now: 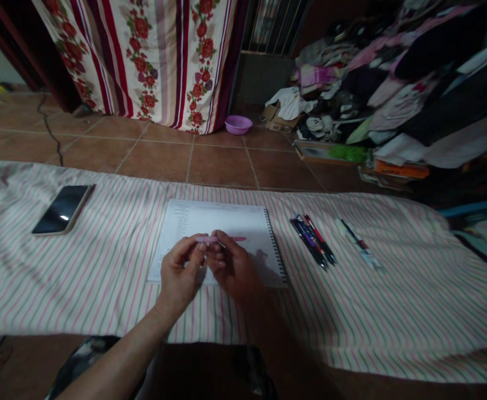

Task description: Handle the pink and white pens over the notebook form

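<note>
Both hands meet above an open spiral notebook [226, 214] lying on the striped cloth. My left hand [181, 271] pinches the left end of a slim pink pen [206, 239] between thumb and fingers. On the same pen, my right hand [235, 268] has its fingers closed near the middle, and a pink tip sticks out to the right behind them. The pen is held roughly level, just over the page. Faint writing shows along the page's left side. My fingers hide part of the pen.
Right of the notebook lie several pens [313, 241] in a bunch, with a pale, slim item [360, 244] farther right. A phone [64, 210] rests at the left on the striped cloth [114, 266]. Beyond are a tiled floor, a purple basin [238, 125] and piled clothes [376, 83].
</note>
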{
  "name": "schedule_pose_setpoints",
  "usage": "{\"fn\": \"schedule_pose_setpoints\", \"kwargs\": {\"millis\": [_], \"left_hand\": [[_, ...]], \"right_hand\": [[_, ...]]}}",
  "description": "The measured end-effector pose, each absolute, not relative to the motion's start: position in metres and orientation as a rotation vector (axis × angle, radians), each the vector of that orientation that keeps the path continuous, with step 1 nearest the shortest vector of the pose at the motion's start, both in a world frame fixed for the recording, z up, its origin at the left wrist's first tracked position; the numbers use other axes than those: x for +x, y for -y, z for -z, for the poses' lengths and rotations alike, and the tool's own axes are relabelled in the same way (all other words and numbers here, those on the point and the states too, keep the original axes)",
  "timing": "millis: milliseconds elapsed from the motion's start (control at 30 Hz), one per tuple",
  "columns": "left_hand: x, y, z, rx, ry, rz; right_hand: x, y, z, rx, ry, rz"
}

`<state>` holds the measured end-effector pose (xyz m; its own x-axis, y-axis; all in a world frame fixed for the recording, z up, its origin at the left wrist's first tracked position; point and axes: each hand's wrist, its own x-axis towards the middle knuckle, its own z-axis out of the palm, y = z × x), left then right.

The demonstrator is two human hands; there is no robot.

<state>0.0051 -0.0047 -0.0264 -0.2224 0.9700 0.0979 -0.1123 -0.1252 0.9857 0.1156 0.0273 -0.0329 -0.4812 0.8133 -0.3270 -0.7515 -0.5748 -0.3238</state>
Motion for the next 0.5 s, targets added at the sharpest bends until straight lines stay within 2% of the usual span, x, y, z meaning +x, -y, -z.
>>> {"fn": "schedule_pose_setpoints", "kwargs": {"millis": [300,400,500], "left_hand": [[0.001,-0.008,0.023,0.347,-0.800,-1.305],[-0.006,-0.013,0.021,0.154,-0.754,-1.315],[-0.013,-0.018,0.016,0.016,-0.719,-1.324]], "right_hand": [[0.102,-0.017,0.028,-0.827,0.836,-1.561],[0.102,-0.014,0.026,-0.788,0.935,-1.550],[0.106,-0.011,0.020,-0.592,0.855,-1.732]]}}
